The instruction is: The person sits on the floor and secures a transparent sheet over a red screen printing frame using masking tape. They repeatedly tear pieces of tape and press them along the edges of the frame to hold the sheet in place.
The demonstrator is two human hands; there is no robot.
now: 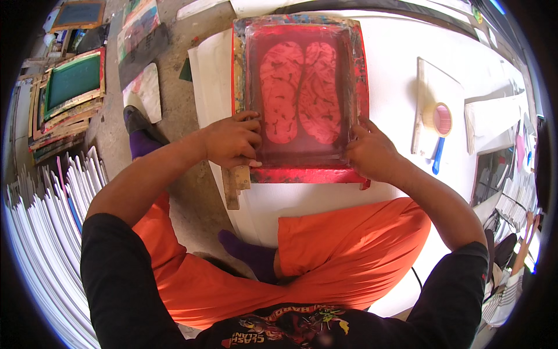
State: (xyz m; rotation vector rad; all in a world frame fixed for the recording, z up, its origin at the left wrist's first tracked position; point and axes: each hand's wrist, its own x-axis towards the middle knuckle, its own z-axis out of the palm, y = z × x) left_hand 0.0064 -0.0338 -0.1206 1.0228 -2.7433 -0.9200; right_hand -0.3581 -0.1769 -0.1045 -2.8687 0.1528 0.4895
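In front of me, a screen printing frame with red-stained edges lies on a white surface. Through its reddish mesh show two pink sole shapes side by side, with dark wavy marks. My left hand grips the frame's left side near the lower corner, fingers curled over the edge. On the opposite side, my right hand holds the lower right edge, its fingers bent over the rim. Stepped wooden pieces stick out below my left hand. Whatever lies under the frame's borders is hidden.
To the right, a tape roll and a blue-handled tool lie by a pale board. White sheets stand packed at lower left. More screen frames are stacked beyond them. My crossed legs border the near side.
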